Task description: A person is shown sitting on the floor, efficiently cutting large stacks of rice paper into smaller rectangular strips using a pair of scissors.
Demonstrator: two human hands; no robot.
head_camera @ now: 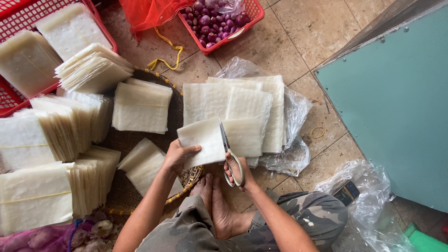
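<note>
My left hand (179, 156) grips a pale square wrapper stack (201, 141) steady, so the metal scissors (229, 154), gripped in my right hand (239, 173), cut its edge.

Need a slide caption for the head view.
Left hand holds a white sheet stack; right hand cuts it with scissors.

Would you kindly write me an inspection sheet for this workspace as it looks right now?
Surface: tiled floor, with a woven tray under the stacks.
Job's things: square stack of thin sheets being cut by scissors; uncut sheets on a clear plastic bag.
Clutter: bundled sheet stacks, red basket, basket of red onions, rubber band.
Grippers: left hand holds the stack; right hand works the scissors.
Cables: nothing seen; only a yellow cord.
Surroundings: green panel.
</note>
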